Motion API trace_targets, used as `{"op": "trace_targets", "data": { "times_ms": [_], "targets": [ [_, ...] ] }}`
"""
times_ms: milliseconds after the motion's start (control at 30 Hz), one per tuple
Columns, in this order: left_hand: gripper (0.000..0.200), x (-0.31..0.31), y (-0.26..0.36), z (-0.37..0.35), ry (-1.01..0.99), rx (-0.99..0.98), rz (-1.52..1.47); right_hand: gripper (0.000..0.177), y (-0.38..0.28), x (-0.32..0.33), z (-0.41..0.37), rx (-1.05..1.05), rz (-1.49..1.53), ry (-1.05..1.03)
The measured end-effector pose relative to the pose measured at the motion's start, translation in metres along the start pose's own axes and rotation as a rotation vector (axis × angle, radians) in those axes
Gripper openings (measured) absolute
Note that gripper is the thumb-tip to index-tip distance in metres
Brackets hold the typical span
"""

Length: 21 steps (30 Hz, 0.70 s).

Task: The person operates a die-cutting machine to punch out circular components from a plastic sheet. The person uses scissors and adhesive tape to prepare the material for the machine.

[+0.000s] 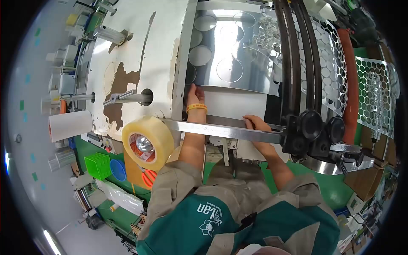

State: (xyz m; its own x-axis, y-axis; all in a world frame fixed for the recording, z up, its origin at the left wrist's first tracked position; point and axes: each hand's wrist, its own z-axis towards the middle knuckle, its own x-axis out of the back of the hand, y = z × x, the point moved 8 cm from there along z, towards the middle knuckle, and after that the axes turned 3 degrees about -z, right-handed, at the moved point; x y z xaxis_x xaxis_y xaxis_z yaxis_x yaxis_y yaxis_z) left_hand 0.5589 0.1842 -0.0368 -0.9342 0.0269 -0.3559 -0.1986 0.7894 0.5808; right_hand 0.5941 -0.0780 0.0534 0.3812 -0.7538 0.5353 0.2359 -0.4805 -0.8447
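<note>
A shiny metallic sheet (214, 55) with cut circles lies on the machine bed, several pale discs at its left side. My left hand (195, 97), with a yellow wristband, is at the sheet's lower left corner; its fingertips are close together there, and whether they pinch the edge is unclear. A white surface (233, 102) shows below the sheet. My right hand (257, 124) rests at the lower edge of that white surface, fingers bent, partly hidden by the metal bar (229, 130) that crosses over both arms.
A roll of clear tape (148, 142) sits at the bar's left end. Black rollers (293, 59) and black knobs (309, 124) stand at the right, beside perforated sheet (340, 63) and a red roller (350, 85). Lower left are a green basket (98, 166) and orange-handled scissors (148, 177).
</note>
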Motion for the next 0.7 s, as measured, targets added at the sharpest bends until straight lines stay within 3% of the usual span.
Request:
{"op": "trace_targets", "data": {
  "times_ms": [100, 167, 367, 567, 700],
  "targets": [
    [0.042, -0.006, 0.002, 0.011, -0.03, -0.043, -0.049, 0.017, 0.001, -0.002, 0.01, -0.06, 0.024, -0.011],
    [0.043, -0.01, 0.003, 0.018, -0.069, -0.057, -0.088, 0.016, 0.001, -0.005, 0.016, -0.037, -0.024, 0.063],
    [0.037, -0.004, 0.008, 0.039, 0.042, -0.056, 0.125, 0.016, 0.01, -0.007, 0.021, 0.02, -0.074, 0.16],
    [0.024, -0.007, 0.011, 0.032, 0.069, -0.091, 0.079, 0.012, 0.007, -0.005, 0.021, 0.071, -0.07, 0.22],
    [0.027, -0.003, 0.011, 0.035, 0.109, -0.112, 0.102, 0.013, 0.008, -0.005, 0.021, 0.049, -0.065, 0.211]
  ]
}}
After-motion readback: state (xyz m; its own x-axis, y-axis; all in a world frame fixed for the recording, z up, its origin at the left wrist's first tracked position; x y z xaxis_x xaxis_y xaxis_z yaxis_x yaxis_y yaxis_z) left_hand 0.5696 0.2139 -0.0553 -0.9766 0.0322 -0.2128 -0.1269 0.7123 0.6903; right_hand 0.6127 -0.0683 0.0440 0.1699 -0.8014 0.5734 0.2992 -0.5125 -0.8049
